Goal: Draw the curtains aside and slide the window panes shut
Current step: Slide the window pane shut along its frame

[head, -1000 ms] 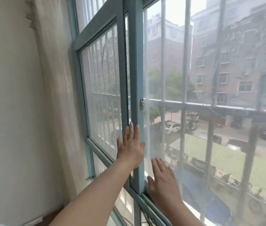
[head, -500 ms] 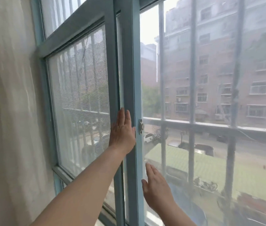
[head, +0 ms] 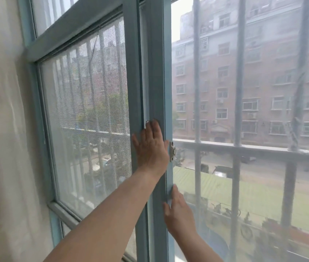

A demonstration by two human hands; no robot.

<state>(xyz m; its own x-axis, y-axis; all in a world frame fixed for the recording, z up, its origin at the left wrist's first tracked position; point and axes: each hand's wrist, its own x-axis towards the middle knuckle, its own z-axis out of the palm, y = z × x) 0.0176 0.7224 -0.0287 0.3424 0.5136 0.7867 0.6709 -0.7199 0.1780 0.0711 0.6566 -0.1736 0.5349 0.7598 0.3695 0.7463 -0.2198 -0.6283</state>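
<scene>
Left hand [head: 152,146] lay flat, fingers spread, on the blue sash stile [head: 156,72]; right hand [head: 178,212] flat below, gripping nothing.

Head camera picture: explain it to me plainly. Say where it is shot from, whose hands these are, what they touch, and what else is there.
No machine here: a person wears a wide-angle camera on the head, so you look forward along their own bare arms.

The left hand lies flat, fingers spread, against the upright blue-grey sash frame of a sliding window. The right hand is lower, pressed on the same frame's edge beside the glass pane. Neither hand closes around anything; both are open and pushing.

A small metal latch sits on the frame by the left hand. Left of it is a mesh screen. A pale curtain hangs at the far left. Outside are security bars, buildings and a street.
</scene>
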